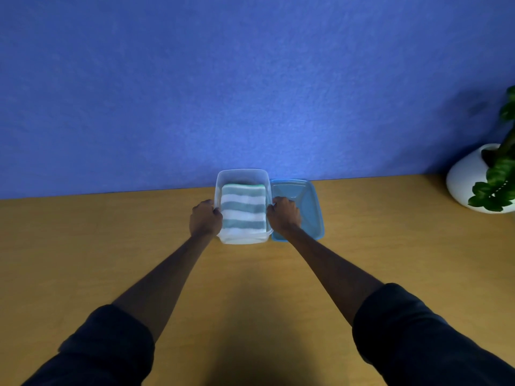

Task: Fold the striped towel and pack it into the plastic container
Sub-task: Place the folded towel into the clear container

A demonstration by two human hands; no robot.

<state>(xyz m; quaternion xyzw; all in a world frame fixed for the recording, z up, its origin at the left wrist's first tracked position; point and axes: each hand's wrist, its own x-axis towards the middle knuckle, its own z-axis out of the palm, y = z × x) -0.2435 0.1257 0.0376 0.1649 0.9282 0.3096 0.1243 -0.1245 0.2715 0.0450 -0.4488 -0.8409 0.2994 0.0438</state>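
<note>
A folded towel [243, 211] with teal and white stripes lies inside a clear plastic container [242, 174] at the far edge of the wooden table, against the blue wall. My left hand [204, 218] is at the container's left side, its fingers curled over the towel's left edge. My right hand [283, 215] is at the container's right side, fingers curled on the towel's right edge. The fingertips of both hands are hidden between towel and container wall.
A blue plastic lid [309, 207] lies flat right beside the container, partly under my right hand. A white round pot [468, 179] with a green plant stands at the far right. The wooden table [111, 246] stretches toward me.
</note>
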